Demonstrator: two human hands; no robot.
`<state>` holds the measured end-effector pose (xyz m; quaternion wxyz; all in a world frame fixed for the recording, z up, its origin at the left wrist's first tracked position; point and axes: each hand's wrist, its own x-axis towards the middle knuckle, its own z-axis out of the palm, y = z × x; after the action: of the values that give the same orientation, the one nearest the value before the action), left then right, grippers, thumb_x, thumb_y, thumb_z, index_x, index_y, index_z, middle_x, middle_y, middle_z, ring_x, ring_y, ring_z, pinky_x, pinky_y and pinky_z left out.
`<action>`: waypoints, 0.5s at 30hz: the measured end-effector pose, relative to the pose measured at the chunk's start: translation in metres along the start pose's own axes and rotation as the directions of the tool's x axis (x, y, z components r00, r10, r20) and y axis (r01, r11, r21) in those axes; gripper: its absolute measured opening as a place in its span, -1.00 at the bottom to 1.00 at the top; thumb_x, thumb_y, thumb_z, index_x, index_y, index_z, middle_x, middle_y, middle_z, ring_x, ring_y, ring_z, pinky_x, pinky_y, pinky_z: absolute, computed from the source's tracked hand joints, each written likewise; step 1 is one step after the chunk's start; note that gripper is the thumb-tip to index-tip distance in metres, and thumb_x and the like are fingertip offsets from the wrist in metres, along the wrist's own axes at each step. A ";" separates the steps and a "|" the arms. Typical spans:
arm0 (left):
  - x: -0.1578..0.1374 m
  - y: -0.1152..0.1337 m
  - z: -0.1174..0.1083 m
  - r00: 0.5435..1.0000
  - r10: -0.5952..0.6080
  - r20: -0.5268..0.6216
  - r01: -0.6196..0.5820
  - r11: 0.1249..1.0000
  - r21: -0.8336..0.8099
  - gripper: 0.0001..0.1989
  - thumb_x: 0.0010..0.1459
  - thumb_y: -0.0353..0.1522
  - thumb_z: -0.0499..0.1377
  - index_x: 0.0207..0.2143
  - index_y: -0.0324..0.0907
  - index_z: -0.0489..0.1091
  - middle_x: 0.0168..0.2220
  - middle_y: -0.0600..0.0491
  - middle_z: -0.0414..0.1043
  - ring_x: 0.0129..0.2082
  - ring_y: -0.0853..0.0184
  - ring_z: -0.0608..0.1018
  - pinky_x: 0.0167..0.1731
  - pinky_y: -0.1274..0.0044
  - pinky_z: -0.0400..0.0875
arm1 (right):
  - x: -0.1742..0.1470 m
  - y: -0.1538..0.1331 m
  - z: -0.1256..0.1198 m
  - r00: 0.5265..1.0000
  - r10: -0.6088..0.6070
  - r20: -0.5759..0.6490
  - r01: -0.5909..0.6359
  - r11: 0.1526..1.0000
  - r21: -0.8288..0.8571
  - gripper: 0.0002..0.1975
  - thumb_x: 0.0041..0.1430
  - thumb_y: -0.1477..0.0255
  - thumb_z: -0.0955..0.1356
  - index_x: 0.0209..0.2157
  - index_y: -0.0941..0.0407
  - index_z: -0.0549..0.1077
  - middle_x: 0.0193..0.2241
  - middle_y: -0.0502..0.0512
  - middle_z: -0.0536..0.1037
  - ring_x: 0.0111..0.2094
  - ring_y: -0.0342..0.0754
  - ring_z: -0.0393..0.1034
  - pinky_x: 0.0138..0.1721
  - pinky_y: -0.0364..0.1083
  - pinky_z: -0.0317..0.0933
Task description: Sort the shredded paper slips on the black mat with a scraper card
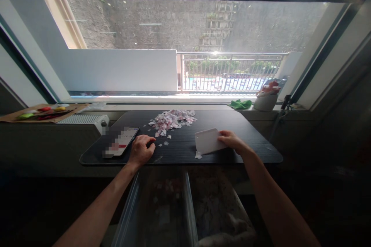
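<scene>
We enter, at centre, one dark table [223, 119]; towards its far edge, a heap of pale scraps [172, 119]. Right of centre: our right hand [232, 141], gripping a flat white piece [207, 141] (one loose scrap [198, 155] at its lower corner). Left of centre: our left hand [142, 148], loosely curled beside a phone [126, 142]. Right, on the sill [207, 107]: one green cloth [240, 104].

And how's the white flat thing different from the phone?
The white flat thing is gripped by the right hand; the phone lies beside the left hand. The white flat thing is tilted up, while the phone lies flat. The white flat thing is plain; the phone has a lit screen. Both look thin.
</scene>
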<state>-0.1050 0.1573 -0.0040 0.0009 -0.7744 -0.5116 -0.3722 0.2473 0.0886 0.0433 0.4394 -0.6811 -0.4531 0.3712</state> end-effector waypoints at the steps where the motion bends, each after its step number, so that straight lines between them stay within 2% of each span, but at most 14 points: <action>1: 0.000 0.000 0.000 1.000 -0.001 0.001 0.001 1.000 0.000 -0.76 -0.04 -0.34 0.03 -0.39 -0.16 0.47 -0.31 -0.02 0.50 -0.13 0.17 0.44 -0.03 0.33 0.30 | -0.001 0.000 -0.001 1.000 -0.002 0.009 0.002 1.000 0.009 -0.82 -0.26 0.56 0.32 -0.50 0.17 0.49 -0.60 -0.04 0.50 -0.51 -0.12 0.33 -0.46 -0.19 0.15; 8: 0.000 0.001 -0.001 1.000 0.002 -0.005 -0.001 1.000 0.010 -0.77 -0.04 -0.33 0.03 -0.40 -0.14 0.47 -0.32 -0.02 0.50 -0.11 0.16 0.44 -0.02 0.33 0.30 | -0.011 -0.004 -0.010 0.998 -0.011 0.064 0.009 0.999 0.040 -0.79 -0.29 0.50 0.32 -0.48 0.15 0.51 -0.59 -0.04 0.51 -0.49 -0.11 0.32 -0.43 -0.18 0.14; 15: 0.000 0.000 0.000 1.000 0.002 -0.013 -0.002 1.000 -0.011 -0.78 -0.05 -0.33 0.04 -0.41 -0.12 0.47 -0.31 0.00 0.50 -0.12 0.17 0.44 -0.02 0.33 0.30 | -0.011 -0.001 -0.012 1.000 -0.019 0.015 0.018 0.998 0.064 -0.78 -0.30 0.45 0.31 -0.48 0.14 0.50 -0.61 -0.04 0.50 -0.50 -0.09 0.33 -0.44 -0.16 0.14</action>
<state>-0.1049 0.1572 -0.0035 0.0003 -0.7726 -0.5087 -0.3799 0.2544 0.0747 0.0491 0.4609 -0.6595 -0.4506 0.3868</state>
